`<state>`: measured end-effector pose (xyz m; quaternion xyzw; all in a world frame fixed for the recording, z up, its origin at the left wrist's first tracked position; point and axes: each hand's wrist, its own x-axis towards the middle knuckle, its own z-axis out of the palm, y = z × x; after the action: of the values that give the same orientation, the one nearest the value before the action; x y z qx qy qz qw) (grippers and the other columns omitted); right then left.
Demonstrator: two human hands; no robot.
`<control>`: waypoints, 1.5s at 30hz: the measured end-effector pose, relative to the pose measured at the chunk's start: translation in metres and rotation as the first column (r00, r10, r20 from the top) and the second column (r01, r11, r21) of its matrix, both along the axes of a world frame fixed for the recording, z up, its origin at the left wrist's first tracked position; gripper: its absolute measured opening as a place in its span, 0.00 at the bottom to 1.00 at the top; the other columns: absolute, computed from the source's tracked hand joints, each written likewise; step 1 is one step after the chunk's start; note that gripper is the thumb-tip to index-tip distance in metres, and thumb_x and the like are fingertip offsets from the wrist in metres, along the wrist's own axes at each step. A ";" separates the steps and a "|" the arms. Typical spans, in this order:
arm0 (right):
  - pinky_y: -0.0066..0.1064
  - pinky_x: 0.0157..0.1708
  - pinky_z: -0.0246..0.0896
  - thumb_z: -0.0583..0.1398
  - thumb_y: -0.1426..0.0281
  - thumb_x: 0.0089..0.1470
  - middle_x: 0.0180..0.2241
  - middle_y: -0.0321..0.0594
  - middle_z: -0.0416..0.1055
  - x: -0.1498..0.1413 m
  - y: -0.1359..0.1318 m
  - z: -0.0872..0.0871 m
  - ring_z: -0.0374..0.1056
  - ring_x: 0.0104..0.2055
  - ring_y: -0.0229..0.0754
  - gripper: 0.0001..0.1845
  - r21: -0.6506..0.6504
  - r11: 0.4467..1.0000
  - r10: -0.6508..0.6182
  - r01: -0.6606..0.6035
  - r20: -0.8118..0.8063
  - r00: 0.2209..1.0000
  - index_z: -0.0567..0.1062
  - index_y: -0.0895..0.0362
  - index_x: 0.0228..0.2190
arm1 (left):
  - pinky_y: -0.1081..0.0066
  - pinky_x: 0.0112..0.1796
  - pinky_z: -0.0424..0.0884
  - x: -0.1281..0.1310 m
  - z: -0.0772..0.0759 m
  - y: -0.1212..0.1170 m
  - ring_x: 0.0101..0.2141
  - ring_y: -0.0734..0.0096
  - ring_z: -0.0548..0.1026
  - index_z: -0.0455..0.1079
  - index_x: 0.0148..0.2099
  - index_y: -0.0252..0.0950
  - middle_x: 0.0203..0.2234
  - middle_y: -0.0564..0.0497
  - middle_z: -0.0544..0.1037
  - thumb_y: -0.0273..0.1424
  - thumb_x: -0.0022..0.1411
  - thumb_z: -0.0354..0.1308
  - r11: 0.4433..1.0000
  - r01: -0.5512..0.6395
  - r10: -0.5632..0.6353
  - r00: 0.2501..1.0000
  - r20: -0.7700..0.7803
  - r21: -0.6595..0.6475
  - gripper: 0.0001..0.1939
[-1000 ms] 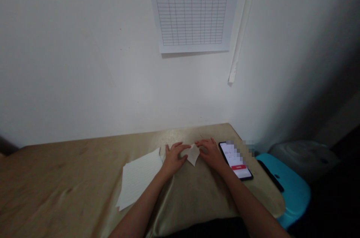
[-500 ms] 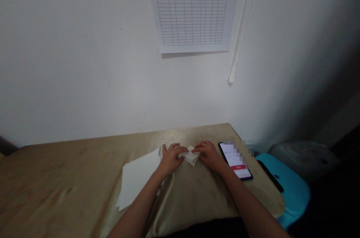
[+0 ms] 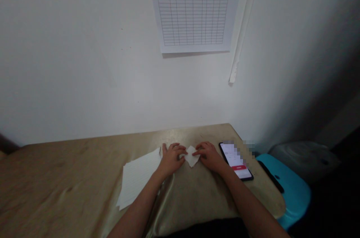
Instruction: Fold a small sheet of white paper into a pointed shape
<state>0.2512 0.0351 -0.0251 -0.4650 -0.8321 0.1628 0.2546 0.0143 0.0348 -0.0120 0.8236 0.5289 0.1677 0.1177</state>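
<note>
A small folded piece of white paper (image 3: pixel 191 158) lies on the table between my two hands, one of its corners pointing toward me. My left hand (image 3: pixel 172 158) grips its left corner between thumb and fingers. On the opposite corner, my right hand (image 3: pixel 208 155) has its fingertips pressed, with the thumb underneath partly hidden. Several sheets of lined paper (image 3: pixel 137 180) rest left of my left hand, partly under the forearm.
A phone (image 3: pixel 239 167) with a lit screen lies right of my right hand. The table (image 3: pixel 70 178) has a wrinkled tan cover. Past its right edge stands a turquoise case or stool (image 3: pixel 295 185). A printed grid sheet (image 3: pixel 195 16) hangs on the wall.
The folded paper's loose flaps now lie flatter, and its top face looks smoother. My hands have barely moved; the right fingers have shifted slightly.
</note>
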 end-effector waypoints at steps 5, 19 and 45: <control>0.45 0.63 0.46 0.57 0.80 0.52 0.49 0.39 0.72 0.000 0.000 0.002 0.60 0.57 0.45 0.24 -0.012 1.000 -0.010 0.010 0.006 1.000 0.81 0.44 0.43 | 0.28 0.61 0.34 0.012 -0.006 -0.005 0.62 0.51 0.62 0.72 0.57 0.54 0.59 0.50 0.72 0.40 0.67 0.56 0.995 0.013 -0.006 0.997 -0.074 0.095 0.17; 0.45 0.63 0.46 0.57 0.79 0.52 0.47 0.39 0.76 -0.001 0.003 0.003 0.63 0.55 0.45 0.17 -0.011 0.998 -0.056 0.056 -0.017 0.998 0.82 0.50 0.36 | 0.25 0.59 0.37 0.019 -0.015 0.001 0.68 0.41 0.50 0.63 0.64 0.63 0.71 0.48 0.53 0.52 0.66 0.52 0.994 -0.075 0.091 0.973 -0.210 0.084 0.25; 0.58 0.63 0.40 0.56 0.67 0.62 0.61 0.47 0.61 -0.016 -0.006 0.000 0.51 0.64 0.57 0.25 0.060 0.971 -0.240 0.232 0.286 0.928 0.68 0.38 0.60 | 0.22 0.57 0.29 0.017 -0.010 0.005 0.69 0.30 0.43 0.59 0.64 0.70 0.72 0.59 0.49 0.57 0.60 0.54 0.992 -0.126 0.125 0.970 -0.207 0.011 0.29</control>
<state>0.2348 0.0295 -0.0255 -0.5773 -0.8005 0.0503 0.1530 0.0311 0.0399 -0.0223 0.8014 0.5894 0.0875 0.0523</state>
